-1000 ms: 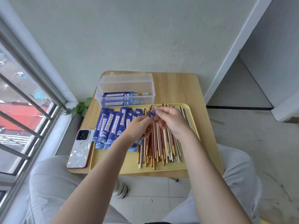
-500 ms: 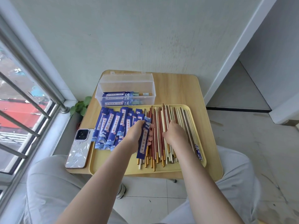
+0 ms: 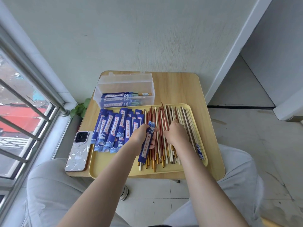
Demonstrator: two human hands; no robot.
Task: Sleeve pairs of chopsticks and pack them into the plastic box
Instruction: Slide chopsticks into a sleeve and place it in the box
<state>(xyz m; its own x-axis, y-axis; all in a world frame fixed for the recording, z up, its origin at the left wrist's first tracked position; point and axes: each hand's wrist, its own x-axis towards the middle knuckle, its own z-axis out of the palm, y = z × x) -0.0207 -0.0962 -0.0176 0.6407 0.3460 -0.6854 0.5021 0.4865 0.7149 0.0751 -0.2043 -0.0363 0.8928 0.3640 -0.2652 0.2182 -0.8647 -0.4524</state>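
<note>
Two hands low over tray — left hand [image 3: 140, 134] grips sleeve [image 3: 146, 145], right hand [image 3: 174, 133] pinches chopsticks [image 3: 161, 126].

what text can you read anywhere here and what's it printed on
"欢迎光临": red characters on the white strip of the loose blue sleeves on the yellow tray.
Same strip on the sleeve held by the left hand: too blurred to read.
Sleeved pairs in the plastic box: print too small to read.
Phone: no readable text.
</note>
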